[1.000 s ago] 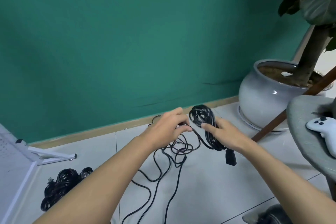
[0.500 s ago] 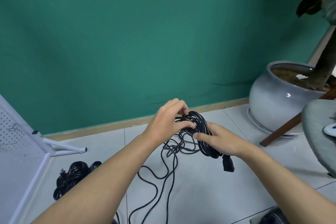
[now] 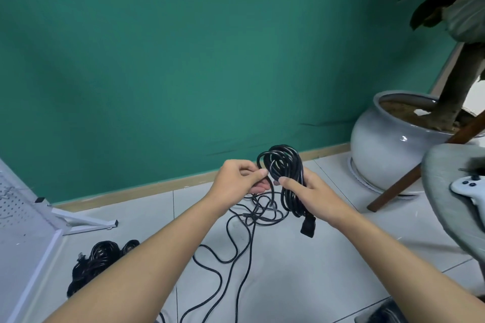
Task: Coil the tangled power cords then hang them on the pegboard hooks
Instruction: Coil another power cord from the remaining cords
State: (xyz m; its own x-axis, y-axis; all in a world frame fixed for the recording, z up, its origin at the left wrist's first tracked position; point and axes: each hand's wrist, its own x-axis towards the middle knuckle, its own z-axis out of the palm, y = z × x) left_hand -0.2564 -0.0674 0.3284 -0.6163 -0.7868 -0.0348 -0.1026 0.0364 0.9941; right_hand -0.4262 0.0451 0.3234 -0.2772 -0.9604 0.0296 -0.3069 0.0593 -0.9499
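Observation:
My right hand grips a bundle of black power cord loops held upright above the floor, and the cord's black plug hangs below that hand. Just left of the coil, my left hand pinches a strand of the same cord between thumb and fingers. The loose rest of the cord trails in tangled loops down over the white floor tiles. A white pegboard on a white frame stands at the left edge.
More coiled black cords lie on the floor beside the pegboard's foot. A large grey plant pot stands at the right by the green wall. A grey chair seat carries a white game controller.
The coil has risen and stands more upright in my right hand. My left hand has shifted slightly left of it, still pinching a strand. The view turned a little to the right.

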